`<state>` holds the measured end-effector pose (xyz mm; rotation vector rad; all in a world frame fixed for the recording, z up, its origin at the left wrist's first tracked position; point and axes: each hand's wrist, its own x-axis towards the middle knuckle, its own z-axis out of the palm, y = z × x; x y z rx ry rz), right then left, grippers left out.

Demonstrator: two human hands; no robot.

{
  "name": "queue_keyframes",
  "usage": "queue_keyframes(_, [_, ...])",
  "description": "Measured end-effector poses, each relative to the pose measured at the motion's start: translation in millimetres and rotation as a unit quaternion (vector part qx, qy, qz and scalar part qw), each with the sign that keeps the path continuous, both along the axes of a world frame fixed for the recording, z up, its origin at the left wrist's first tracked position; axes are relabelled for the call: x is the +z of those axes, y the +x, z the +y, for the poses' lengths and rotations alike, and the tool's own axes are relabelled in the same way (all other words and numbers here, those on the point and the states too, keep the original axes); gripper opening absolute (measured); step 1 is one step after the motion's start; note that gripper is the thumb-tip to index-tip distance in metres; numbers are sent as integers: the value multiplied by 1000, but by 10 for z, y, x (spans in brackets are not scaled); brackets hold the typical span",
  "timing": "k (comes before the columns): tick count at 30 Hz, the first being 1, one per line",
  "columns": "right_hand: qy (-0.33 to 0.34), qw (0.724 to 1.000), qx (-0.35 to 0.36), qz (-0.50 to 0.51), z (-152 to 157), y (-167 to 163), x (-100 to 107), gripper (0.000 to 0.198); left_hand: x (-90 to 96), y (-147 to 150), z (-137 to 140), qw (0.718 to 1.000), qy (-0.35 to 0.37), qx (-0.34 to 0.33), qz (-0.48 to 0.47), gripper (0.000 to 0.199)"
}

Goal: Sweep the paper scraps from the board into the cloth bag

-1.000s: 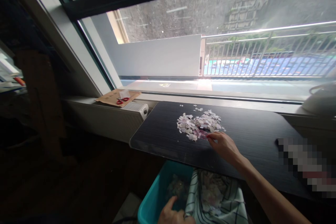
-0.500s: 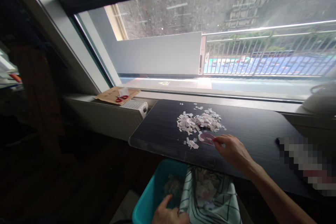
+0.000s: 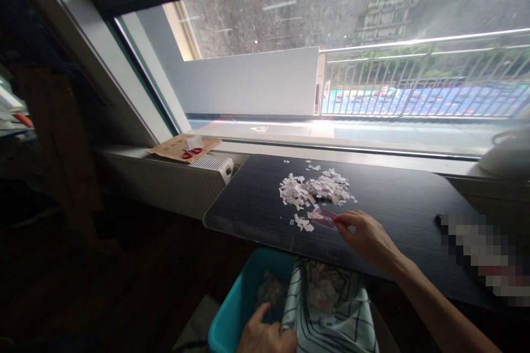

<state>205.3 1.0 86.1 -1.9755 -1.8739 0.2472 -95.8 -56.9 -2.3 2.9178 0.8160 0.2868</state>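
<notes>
At a dark tabletop beneath a window, a person works over a heaped pile of pale paper scraps, the center of the dial for the directions here. The right hand, at 4 o'clock, has thumb and fingers pinched together on the near end of a pink see-through piece, which lies between 5 and 6 o'clock, its far end meeting loose scraps. A smaller cluster of scraps sits near 7 o'clock, just beside that piece and apart from the pile, while a few strays dot the surface at 12. Below the table edge, just short of 7 o'clock, the left hand extends its index finger over a teal bin; its other fingers are curled at the fold of a striped cloth, though whether they grip it cannot be told. That cloth, at 6 o'clock, surrounds more paper bits. Red-handled scissors rest on brown paper between 9 and 10 o'clock, and a metal railing stands outside toward 2.
</notes>
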Motion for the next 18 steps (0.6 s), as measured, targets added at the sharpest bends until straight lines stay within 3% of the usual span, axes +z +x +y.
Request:
queue_keyframes(9, [9, 1000, -10, 3, -56, 90, 2, 30, 89, 18, 19, 1000, -15, -5, 11, 14])
queue_keyframes(18, [-29, 999, 1, -12, -130, 128, 86, 30, 154, 2, 23, 999, -43, -1, -7, 19])
